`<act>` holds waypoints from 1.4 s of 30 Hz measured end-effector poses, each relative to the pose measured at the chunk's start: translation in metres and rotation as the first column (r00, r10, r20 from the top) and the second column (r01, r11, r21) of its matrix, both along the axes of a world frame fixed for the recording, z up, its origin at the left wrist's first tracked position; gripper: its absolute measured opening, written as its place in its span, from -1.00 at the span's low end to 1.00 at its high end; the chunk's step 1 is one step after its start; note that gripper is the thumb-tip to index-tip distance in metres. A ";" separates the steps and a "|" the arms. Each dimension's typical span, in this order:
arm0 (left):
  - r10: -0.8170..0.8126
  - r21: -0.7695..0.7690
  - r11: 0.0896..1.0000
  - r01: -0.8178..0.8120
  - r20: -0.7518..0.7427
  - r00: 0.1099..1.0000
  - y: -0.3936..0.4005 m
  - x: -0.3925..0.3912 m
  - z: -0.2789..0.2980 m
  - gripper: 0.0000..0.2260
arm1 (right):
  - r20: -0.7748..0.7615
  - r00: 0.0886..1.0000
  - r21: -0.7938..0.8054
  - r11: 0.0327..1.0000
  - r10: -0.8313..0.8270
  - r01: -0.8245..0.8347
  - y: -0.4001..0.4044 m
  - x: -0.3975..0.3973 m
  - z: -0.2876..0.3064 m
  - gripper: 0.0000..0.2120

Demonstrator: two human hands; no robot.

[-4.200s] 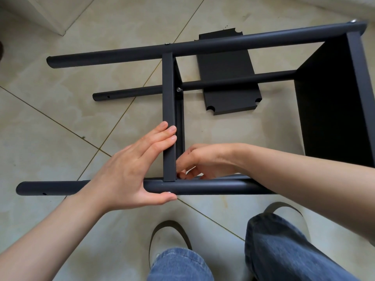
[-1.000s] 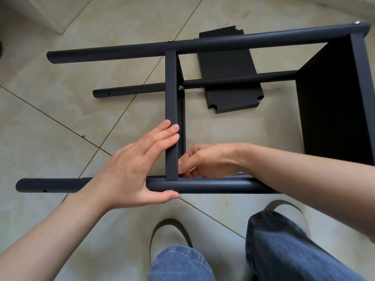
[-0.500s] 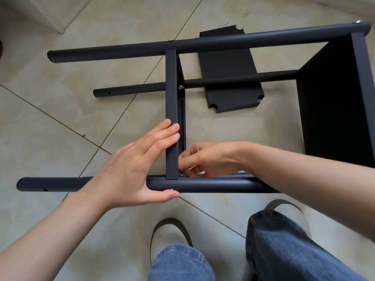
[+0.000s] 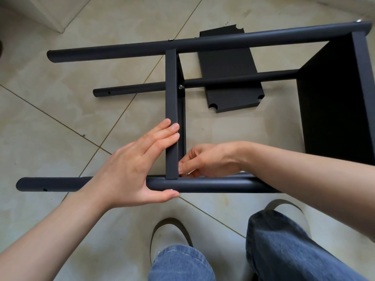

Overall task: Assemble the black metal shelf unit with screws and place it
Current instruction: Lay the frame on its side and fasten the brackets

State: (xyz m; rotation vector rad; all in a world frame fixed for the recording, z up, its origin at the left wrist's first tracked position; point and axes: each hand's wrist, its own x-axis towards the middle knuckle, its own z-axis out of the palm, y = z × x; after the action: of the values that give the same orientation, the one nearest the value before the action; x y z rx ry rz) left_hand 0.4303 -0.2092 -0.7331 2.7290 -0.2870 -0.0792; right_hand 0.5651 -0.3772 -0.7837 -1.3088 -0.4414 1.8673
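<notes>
Head view: shelf unit (image 4: 332,94) lies on its side on the tiled floor (image 4: 50,122), posts running left-right. Middle shelf edge (image 4: 171,110) runs away from the person and meets the near post (image 4: 213,184) at the joint. Right hand (image 4: 211,161) is nearer, directly right of that joint, fingers (image 4: 183,165) pinched together on something small, likely a screw, mostly hidden. Left hand (image 4: 134,165): straight fingers pressing the shelf edge, thumb under the post. Spare panel (image 4: 229,78) lies beyond.

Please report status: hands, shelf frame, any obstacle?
Left hand braces middle shelf and near pole. Right hand pinching at joint, item hidden. Loose panel on floor, apart.
</notes>
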 end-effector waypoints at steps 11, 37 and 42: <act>-0.001 -0.012 1.000 0.001 0.001 1.000 0.001 -0.001 -0.001 -0.13 | 0.099 0.994 -0.012 0.999 0.052 -0.051 0.005 -0.001 0.009 -0.64; 0.178 0.109 0.981 -0.160 -0.178 0.968 -0.021 -0.024 0.012 -0.14 | 0.804 0.585 -0.090 0.994 0.109 -0.061 -0.022 -0.033 0.076 -0.76; 0.306 0.186 0.946 -0.265 -0.245 0.920 -0.026 -0.038 0.017 -0.18 | 0.830 0.524 -0.155 0.981 0.192 -0.115 -0.026 -0.043 0.088 -0.71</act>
State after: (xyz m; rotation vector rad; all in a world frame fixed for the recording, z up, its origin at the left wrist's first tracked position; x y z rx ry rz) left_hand 0.3925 -0.2355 -0.7160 2.8293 0.2071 -0.4046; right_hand 0.5217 -0.4033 -0.6953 -2.2786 -1.0156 1.2367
